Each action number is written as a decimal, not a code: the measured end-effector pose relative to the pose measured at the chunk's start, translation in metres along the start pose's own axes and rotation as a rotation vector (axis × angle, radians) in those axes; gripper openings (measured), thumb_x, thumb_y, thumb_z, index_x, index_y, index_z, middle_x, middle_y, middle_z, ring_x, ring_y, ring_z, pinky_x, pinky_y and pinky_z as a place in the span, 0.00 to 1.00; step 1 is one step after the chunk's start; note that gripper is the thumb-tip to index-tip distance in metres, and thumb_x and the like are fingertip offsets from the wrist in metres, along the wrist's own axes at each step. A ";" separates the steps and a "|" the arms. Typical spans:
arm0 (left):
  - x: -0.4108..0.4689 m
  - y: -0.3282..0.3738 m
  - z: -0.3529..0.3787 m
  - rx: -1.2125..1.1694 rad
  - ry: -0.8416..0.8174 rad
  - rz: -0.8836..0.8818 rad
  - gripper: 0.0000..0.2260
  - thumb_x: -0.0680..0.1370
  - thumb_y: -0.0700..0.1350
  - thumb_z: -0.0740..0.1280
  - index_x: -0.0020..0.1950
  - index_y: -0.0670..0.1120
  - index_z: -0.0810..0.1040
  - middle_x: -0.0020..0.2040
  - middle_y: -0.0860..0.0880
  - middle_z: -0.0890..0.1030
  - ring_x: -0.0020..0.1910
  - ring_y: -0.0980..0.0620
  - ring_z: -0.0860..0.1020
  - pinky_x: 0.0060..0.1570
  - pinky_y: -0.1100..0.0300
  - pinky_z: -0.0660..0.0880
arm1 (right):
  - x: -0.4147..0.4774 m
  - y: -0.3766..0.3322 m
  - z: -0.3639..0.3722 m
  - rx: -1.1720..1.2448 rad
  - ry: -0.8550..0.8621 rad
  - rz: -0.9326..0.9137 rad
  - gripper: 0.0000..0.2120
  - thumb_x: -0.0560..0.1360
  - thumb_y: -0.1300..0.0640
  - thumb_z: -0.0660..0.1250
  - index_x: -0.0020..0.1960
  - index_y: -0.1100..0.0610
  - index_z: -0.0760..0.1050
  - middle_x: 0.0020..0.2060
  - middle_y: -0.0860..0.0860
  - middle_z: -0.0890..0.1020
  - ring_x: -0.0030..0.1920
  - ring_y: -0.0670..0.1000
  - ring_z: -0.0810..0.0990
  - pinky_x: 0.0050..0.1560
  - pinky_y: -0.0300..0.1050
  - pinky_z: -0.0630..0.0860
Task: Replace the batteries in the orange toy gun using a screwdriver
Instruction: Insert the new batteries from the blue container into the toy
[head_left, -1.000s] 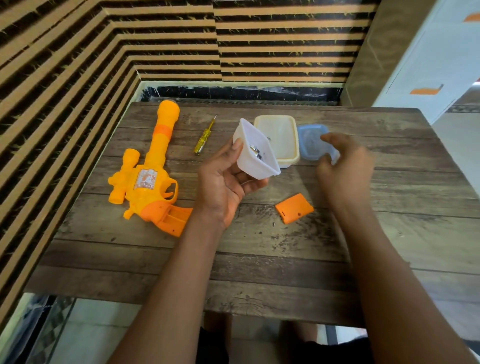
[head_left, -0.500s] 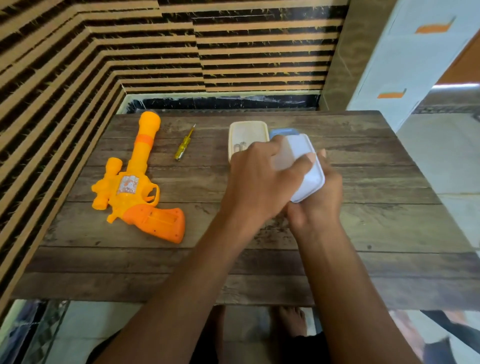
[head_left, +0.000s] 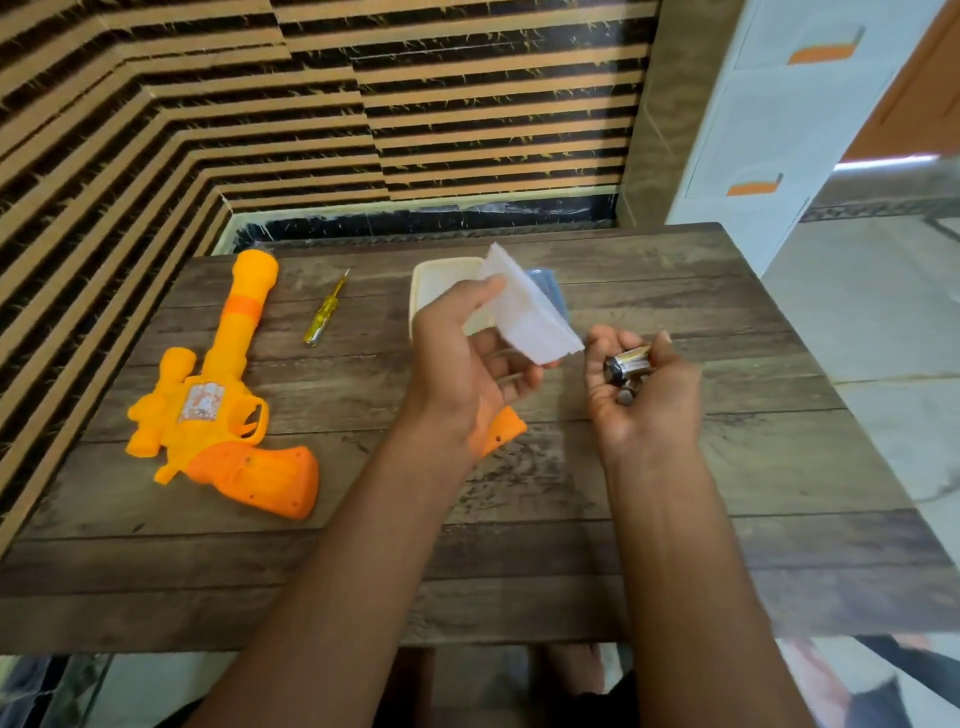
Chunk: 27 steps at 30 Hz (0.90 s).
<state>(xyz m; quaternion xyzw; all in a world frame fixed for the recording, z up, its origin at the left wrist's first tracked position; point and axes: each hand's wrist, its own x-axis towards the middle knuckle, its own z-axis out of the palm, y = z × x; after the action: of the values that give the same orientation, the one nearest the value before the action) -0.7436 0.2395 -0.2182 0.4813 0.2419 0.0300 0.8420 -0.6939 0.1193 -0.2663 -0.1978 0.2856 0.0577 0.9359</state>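
The orange toy gun lies on the left of the wooden table, grip toward me. A yellow screwdriver lies just right of its barrel. My left hand grips a small white plastic container, tipped over above the table. My right hand, palm up and fingers curled, holds batteries. The orange battery cover lies on the table, partly hidden under my left wrist.
A cream container and a blue lid sit behind the tipped white container. A striped wall runs along the table's left and far sides. A white cabinet stands at the far right.
My hands have come apart. The white container is tipped away in my left hand, and batteries now lie in my right palm.
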 end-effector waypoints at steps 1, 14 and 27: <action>0.000 -0.001 -0.002 -0.046 -0.014 -0.067 0.19 0.81 0.53 0.65 0.65 0.43 0.78 0.47 0.37 0.84 0.42 0.40 0.82 0.35 0.57 0.75 | 0.001 -0.005 -0.001 -0.008 0.013 -0.001 0.16 0.88 0.55 0.57 0.44 0.62 0.72 0.35 0.56 0.79 0.33 0.52 0.83 0.31 0.39 0.82; 0.036 -0.049 0.018 0.859 0.113 0.035 0.14 0.81 0.43 0.59 0.65 0.41 0.74 0.57 0.37 0.79 0.31 0.39 0.85 0.21 0.60 0.76 | -0.001 -0.028 -0.004 -0.409 0.021 -0.080 0.18 0.86 0.55 0.57 0.38 0.56 0.71 0.22 0.49 0.70 0.17 0.46 0.63 0.19 0.33 0.56; 0.011 -0.035 -0.008 1.269 0.250 0.426 0.14 0.84 0.56 0.60 0.58 0.46 0.76 0.50 0.43 0.80 0.36 0.42 0.84 0.37 0.44 0.84 | -0.008 -0.016 0.002 -0.529 -0.163 -0.199 0.16 0.82 0.53 0.70 0.38 0.56 0.73 0.23 0.52 0.69 0.20 0.48 0.61 0.21 0.36 0.57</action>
<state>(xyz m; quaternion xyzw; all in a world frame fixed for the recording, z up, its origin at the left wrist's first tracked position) -0.7436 0.2303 -0.2550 0.9121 0.2081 0.1026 0.3379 -0.6962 0.1053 -0.2549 -0.4567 0.1638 0.0537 0.8728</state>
